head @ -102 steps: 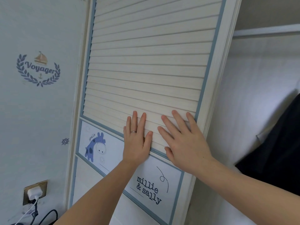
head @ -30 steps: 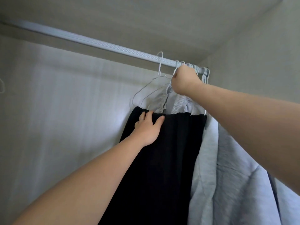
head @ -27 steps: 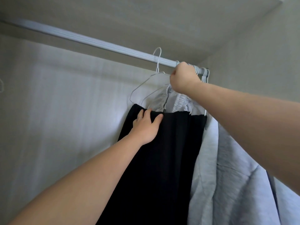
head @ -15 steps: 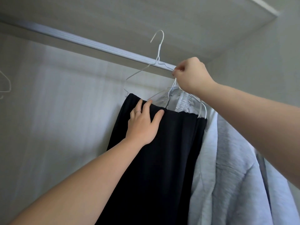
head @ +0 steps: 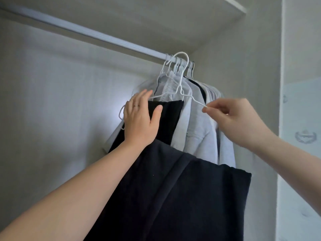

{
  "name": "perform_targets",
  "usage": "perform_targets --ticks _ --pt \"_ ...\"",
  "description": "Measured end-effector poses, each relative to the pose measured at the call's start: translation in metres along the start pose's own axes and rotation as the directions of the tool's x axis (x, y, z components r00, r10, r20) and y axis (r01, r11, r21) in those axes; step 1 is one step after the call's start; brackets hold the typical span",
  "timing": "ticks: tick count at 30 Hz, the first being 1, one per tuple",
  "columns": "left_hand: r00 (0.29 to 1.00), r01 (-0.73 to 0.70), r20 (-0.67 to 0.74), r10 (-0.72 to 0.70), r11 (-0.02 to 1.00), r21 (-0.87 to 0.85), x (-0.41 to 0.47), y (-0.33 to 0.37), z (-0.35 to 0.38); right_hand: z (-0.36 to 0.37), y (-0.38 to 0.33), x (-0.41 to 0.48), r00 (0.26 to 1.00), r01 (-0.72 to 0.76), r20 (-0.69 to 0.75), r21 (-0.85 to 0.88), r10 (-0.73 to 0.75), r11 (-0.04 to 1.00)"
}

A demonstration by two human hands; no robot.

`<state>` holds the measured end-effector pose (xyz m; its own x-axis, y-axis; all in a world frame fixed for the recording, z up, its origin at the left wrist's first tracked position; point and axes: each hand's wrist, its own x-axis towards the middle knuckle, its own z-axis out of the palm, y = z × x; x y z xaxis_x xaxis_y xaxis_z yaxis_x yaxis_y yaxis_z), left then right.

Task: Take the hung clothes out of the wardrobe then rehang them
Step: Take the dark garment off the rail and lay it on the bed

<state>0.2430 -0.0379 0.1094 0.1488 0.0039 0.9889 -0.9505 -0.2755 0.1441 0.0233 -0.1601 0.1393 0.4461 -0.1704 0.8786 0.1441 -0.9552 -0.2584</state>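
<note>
Black garment (head: 173,188) folded over white wire hanger (head: 180,86), hook up by wardrobe rail (head: 86,32), left hand (head: 139,119) flat against its top fold, right hand (head: 234,119) pinching hanger's right tip, grey clothes (head: 199,127) behind.

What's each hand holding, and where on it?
Right hand pinches the white hanger at one shoulder tip; left hand lies flat on top of the black garment.

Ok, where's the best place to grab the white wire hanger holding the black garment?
Probably the twisted neck of the white wire hanger, under the hook, from the front: it sits centred above the black garment, so the load hangs level, and grey clothes crowd behind.
</note>
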Motion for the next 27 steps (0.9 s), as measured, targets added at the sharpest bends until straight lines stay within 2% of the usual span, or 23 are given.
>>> perform_targets --ticks 5,11,16,22,27 --pt "0.990 -0.126 0.056 0.129 0.990 -0.059 -0.045 0.066 0.005 -0.069 0.006 -0.088 0.999 -0.044 0.005 -0.141 0.045 0.989" --pt "0.958 -0.206 0.142 0.248 0.944 -0.259 -0.111 0.171 0.031 -0.162 0.010 -0.194 0.975 -0.215 0.001 -0.266 0.223 0.940" --pt "0.929 -0.154 0.221 0.295 0.855 -0.495 -0.171 0.282 0.055 -0.248 0.013 -0.283 0.934 -0.344 -0.057 -0.400 0.352 0.849" --pt "0.872 -0.017 0.351 0.340 0.738 -0.674 -0.234 0.422 0.081 -0.347 0.000 -0.380 0.834 -0.541 -0.205 -0.485 0.512 0.687" --pt "0.813 0.064 0.375 0.445 0.572 -0.818 -0.283 0.545 0.094 -0.422 -0.012 -0.457 0.743 -0.649 -0.369 -0.601 0.558 0.467"
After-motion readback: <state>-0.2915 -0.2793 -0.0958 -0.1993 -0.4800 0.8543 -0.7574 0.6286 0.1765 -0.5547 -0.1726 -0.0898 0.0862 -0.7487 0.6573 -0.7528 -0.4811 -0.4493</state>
